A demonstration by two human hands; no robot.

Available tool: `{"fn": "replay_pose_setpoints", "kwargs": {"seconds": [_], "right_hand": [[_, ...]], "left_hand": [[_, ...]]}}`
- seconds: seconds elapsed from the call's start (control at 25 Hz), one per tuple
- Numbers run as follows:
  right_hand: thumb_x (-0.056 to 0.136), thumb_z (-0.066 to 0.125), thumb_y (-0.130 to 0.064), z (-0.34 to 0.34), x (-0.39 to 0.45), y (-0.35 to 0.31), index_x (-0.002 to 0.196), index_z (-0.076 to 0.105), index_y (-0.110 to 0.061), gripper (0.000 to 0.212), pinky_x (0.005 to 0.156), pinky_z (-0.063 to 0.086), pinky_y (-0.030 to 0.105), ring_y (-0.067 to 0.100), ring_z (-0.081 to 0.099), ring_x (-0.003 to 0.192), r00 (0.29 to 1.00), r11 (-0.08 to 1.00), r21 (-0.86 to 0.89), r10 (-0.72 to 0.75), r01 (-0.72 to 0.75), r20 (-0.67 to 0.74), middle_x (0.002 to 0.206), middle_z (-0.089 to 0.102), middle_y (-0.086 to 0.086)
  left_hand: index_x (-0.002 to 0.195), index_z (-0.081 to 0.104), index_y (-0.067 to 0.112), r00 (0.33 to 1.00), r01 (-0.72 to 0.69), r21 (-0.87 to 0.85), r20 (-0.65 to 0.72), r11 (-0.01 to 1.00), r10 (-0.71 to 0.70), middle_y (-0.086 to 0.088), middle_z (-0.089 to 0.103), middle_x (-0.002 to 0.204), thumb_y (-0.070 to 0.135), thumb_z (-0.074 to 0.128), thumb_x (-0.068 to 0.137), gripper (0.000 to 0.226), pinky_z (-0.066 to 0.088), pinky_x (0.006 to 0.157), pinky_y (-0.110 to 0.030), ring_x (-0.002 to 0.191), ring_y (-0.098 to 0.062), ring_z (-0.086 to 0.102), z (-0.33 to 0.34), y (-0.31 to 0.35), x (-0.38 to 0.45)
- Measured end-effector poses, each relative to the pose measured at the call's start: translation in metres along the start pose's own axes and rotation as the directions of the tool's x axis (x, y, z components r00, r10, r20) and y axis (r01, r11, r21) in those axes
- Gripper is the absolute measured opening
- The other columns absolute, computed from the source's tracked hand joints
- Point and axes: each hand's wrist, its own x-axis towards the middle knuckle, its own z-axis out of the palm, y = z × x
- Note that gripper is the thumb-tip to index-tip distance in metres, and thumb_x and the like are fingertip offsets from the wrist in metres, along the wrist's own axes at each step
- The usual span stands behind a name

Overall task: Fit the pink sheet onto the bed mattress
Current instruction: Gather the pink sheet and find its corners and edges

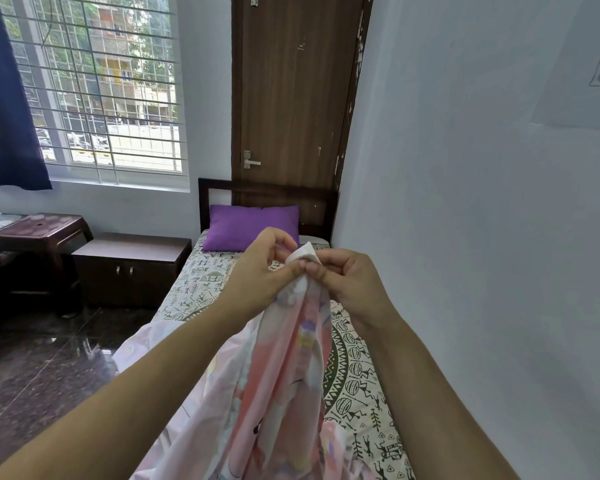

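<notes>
A home bedroom: bed (201, 289) at 12 o'clock, pillow (250, 226), nightstand (129, 268) at 10 o'clock, curtain (4, 98)

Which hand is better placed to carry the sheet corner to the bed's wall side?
Probably the right hand: it pinches the pink sheet corner and is nearer the wall.

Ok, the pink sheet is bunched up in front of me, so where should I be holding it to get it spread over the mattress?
Probably at the corner tip. Both the left hand and the right hand pinch the pink sheet at its white peak, from either side. Below that the cloth hangs twisted, so slide one hand along the edge from that corner.
</notes>
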Motion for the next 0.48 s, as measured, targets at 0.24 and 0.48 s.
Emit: {"fn": "replay_pose_setpoints", "kwargs": {"seconds": [0.24,0.48], "right_hand": [[0.092,0.054,-0.023,-0.004,-0.005,-0.003,0.075,0.064,-0.015,0.021,0.056,0.043,0.025,0.016,0.052,0.064,0.991,0.981,-0.165,0.089,-0.104,-0.098,0.069,0.059,0.002],[0.096,0.049,-0.02,-0.006,-0.017,-0.019,0.071,0.057,-0.027,0.028,0.055,0.039,0.017,-0.001,0.05,0.058,0.964,0.916,-0.4,-0.119,0.015,-0.238,0.065,0.056,-0.017]], "left_hand": [[0.083,0.061,0.006,0.93,0.096,0.093,0.346,0.991,-0.122,-0.006,0.059,0.078,0.015,0.071,0.079,0.014,0.052,0.06,-0.035,0.063,-0.019,0.056,-0.007,-0.004,-0.01],[0.08,0.059,0.029,0.956,-0.182,0.105,0.25,0.978,0.151,0.012,0.061,0.067,0.022,0.066,0.075,0.011,0.04,0.055,-0.013,0.061,-0.004,0.055,-0.005,0.018,-0.006]]}}
